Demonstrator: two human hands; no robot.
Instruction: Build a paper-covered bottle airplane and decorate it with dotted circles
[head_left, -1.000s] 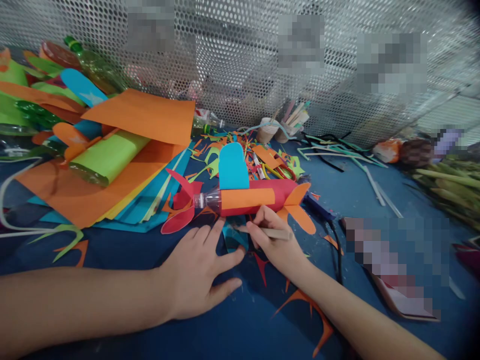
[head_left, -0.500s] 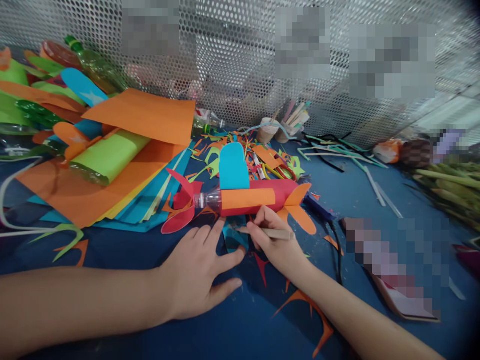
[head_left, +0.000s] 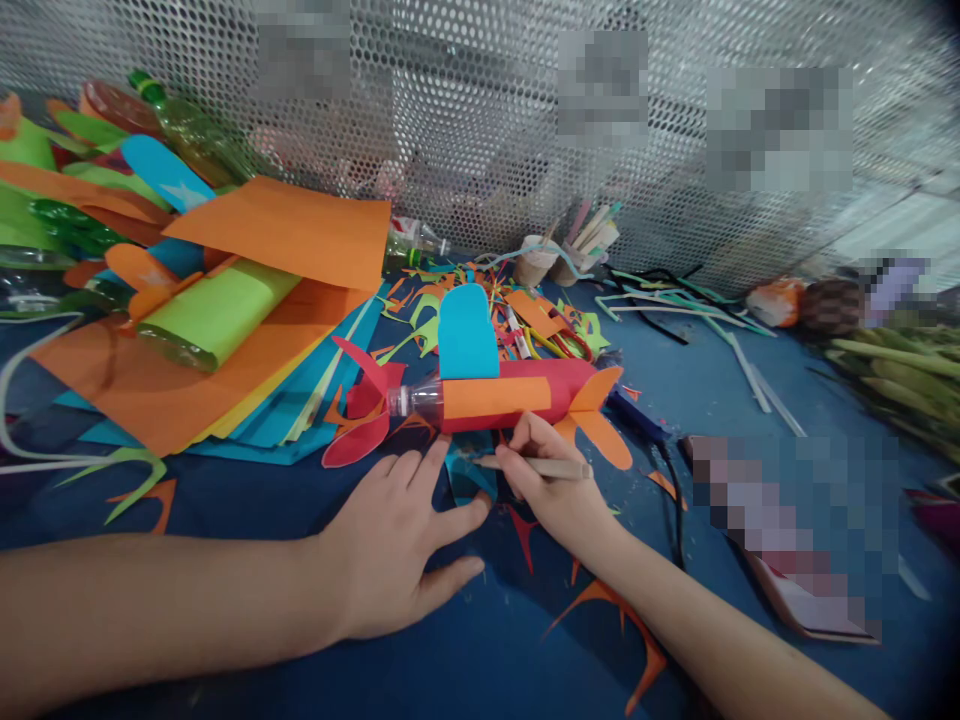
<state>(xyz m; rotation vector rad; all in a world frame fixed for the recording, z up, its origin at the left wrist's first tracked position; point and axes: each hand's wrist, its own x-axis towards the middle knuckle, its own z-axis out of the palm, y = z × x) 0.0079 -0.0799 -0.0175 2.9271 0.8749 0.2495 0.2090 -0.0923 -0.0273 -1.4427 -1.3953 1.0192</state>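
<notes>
A toy plane made from a plastic bottle (head_left: 559,385) lies on its side, wrapped in red paper with an orange strip. It has a red paper propeller (head_left: 364,443) at the neck, orange tail fins (head_left: 604,435) and an upper blue wing (head_left: 469,330). The lower blue wing (head_left: 466,485) points toward me, in shadow. My left hand (head_left: 397,545) is open, fingers spread, with fingertips on or beside that lower wing. A pale marker (head_left: 555,467) is pinched in my right hand (head_left: 559,510), its tip over the lower wing.
Stacked coloured sheets (head_left: 277,235) and wrapped bottles (head_left: 217,310) fill the left. Paper scraps (head_left: 420,320) and two cups (head_left: 534,262) of sticks stand behind the plane. At right are a glue gun (head_left: 637,415) with a black cord, plastic strips (head_left: 742,360) and a blurred-out flat object (head_left: 817,610).
Both hands and the plane keep almost the same place. The marker's back end has shifted very slightly to the right.
</notes>
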